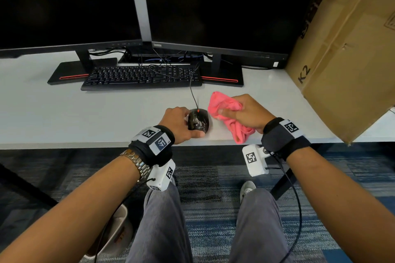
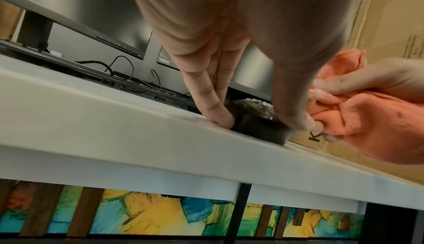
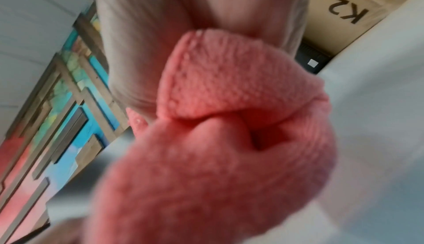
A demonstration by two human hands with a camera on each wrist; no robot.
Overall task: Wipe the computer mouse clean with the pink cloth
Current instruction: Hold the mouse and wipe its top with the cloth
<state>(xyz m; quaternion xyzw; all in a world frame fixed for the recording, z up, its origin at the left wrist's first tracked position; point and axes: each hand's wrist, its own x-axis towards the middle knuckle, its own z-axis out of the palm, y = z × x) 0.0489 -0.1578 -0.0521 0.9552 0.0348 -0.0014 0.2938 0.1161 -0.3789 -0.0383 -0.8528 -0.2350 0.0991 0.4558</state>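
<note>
A black wired computer mouse (image 1: 198, 121) with whitish smears on its top sits near the front edge of the white desk (image 1: 85, 117). My left hand (image 1: 181, 126) grips it from the left, fingers on one side and thumb at the near side; the left wrist view shows the mouse (image 2: 259, 123) pinched between my fingers (image 2: 215, 110) and thumb. My right hand (image 1: 245, 113) holds the bunched pink cloth (image 1: 226, 111) just right of the mouse, slightly above the desk. The pink cloth (image 3: 229, 121) fills the right wrist view, which is blurred, and the pink cloth (image 2: 367, 117) also shows beside the mouse.
A black keyboard (image 1: 141, 77) and two dark monitors (image 1: 213, 6) on stands stand behind the mouse. The mouse cable (image 1: 192, 89) runs back toward them. A large cardboard box (image 1: 346, 53) leans on the desk's right end. My knees (image 1: 162, 220) are under the desk edge.
</note>
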